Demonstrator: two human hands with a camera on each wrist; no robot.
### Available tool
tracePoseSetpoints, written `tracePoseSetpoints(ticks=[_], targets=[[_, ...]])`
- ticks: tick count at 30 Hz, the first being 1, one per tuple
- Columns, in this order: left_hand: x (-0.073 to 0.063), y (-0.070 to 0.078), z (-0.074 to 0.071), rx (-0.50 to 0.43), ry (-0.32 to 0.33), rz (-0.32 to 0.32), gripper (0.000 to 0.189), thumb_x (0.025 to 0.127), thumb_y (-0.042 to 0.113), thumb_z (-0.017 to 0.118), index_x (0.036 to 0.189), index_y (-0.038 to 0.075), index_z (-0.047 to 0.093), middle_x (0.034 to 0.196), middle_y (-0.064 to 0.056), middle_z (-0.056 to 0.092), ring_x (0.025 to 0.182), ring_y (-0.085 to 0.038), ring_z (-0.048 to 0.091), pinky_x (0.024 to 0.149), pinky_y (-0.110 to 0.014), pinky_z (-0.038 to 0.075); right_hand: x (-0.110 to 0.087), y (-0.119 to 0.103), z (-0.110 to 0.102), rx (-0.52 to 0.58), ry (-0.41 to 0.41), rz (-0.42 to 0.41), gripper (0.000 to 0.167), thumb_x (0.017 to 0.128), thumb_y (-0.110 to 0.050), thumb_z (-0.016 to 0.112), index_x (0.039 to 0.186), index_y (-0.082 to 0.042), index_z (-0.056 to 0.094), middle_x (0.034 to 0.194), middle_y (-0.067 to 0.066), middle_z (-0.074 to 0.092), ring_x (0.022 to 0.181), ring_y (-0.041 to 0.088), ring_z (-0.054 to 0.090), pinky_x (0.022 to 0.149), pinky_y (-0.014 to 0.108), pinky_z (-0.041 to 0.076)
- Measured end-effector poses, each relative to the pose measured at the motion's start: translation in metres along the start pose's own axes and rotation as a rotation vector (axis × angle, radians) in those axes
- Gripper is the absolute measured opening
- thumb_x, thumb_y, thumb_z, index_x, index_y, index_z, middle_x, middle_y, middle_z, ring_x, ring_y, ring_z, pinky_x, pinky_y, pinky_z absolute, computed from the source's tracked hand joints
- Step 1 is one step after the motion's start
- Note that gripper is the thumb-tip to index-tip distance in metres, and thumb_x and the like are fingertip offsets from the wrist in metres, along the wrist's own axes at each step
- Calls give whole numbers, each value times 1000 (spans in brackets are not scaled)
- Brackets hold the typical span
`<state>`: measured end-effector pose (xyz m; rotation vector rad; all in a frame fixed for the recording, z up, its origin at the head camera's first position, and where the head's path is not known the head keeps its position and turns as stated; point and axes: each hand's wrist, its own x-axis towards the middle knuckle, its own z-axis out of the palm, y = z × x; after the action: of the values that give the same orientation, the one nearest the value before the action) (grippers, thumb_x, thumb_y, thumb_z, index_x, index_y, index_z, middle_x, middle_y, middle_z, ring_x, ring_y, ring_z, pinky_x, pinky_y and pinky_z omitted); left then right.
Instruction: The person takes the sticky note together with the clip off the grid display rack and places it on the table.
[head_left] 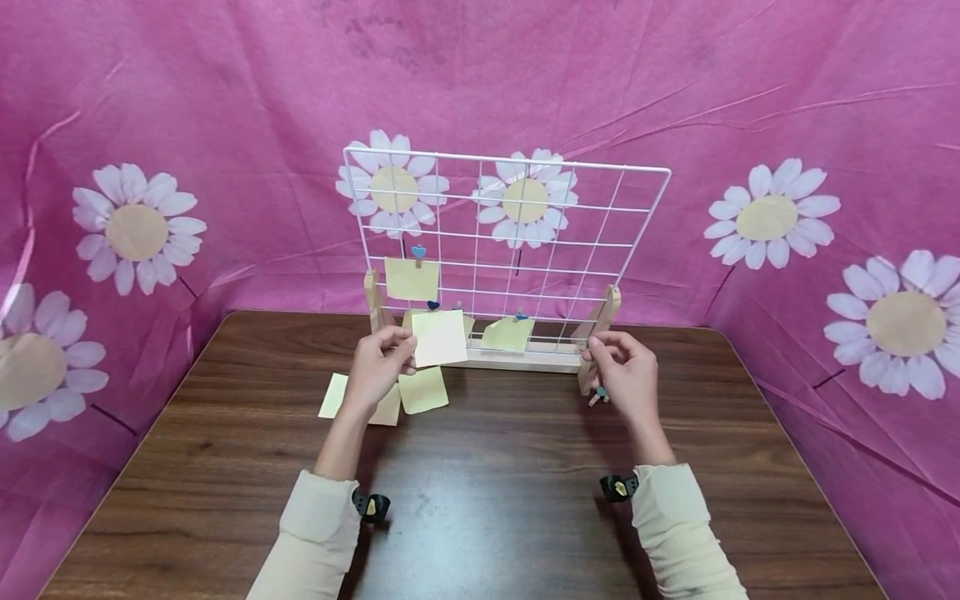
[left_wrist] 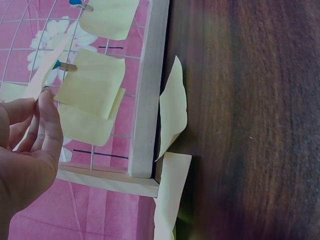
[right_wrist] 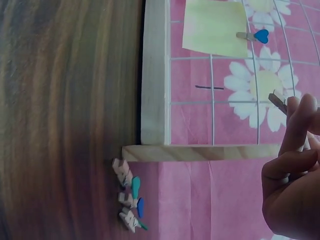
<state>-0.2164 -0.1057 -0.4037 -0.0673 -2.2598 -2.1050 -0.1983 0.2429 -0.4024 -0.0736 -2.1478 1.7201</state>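
My left hand [head_left: 377,367] pinches a pale yellow sticky note [head_left: 440,337] by its left edge, in front of the lower left of a white wire grid [head_left: 555,271]. Between the fingertips of my right hand [head_left: 632,375] is a small wooden clothespin [right_wrist: 277,102], near the grid's lower right. Heart-topped clothespins [head_left: 418,252] fasten notes to the wires: one upper note [head_left: 411,283], another to the right [head_left: 508,335], and overlapping notes [left_wrist: 92,82] partly hidden behind the held one in the head view.
The grid stands in a wooden base [head_left: 517,360] with upright side pieces. Loose notes [head_left: 423,390] lie on the brown table [head_left: 480,483] at left, partly behind my left hand. Three clothespins [right_wrist: 131,201] lie beside the base's right end. A pink flowered cloth [head_left: 262,100] surrounds the table.
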Motion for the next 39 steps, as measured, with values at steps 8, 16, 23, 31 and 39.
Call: tracePoseSetpoints(ticks=[8, 16, 23, 31, 39], targets=[[-1, -6, -2, 14, -2, -11, 23, 100, 2, 60, 116, -14, 65, 86, -11, 61, 69, -10, 61, 65, -21, 62, -4, 6, -9, -5, -7, 51, 21, 98, -9, 67, 107, 9, 65, 69, 0, 70, 39, 11, 54, 35, 22, 48], [-2, -13, -3, 45, -22, -6, 20, 99, 0, 60, 114, -13, 66, 87, -13, 62, 68, -12, 61, 64, -23, 63, -5, 11, -14, -2, -6, 130, 19, 100, -6, 64, 108, 11, 64, 68, -4, 70, 39, 8, 51, 37, 19, 47], [-4, -20, -4, 66, -49, -17, 21, 97, -1, 61, 114, -14, 66, 86, -16, 65, 67, -13, 60, 62, -23, 62, -9, 19, -18, -25, 2, 184, 19, 99, -8, 65, 108, 10, 64, 72, 6, 71, 41, 10, 53, 41, 20, 51], [-5, -26, -4, 61, -53, -40, 23, 97, -1, 62, 115, -15, 65, 86, -16, 66, 65, -12, 61, 62, -22, 61, -14, 26, -23, -22, 12, 149, 23, 99, -9, 67, 108, 11, 63, 69, 2, 69, 41, 11, 54, 40, 23, 53], [-6, -32, -3, 72, -55, -69, 22, 97, -1, 62, 115, -14, 65, 85, -12, 66, 64, -13, 61, 61, -22, 61, -14, 36, -30, -74, -11, 189, 23, 99, -10, 66, 111, 10, 64, 69, 0, 69, 42, 8, 54, 42, 22, 54]])
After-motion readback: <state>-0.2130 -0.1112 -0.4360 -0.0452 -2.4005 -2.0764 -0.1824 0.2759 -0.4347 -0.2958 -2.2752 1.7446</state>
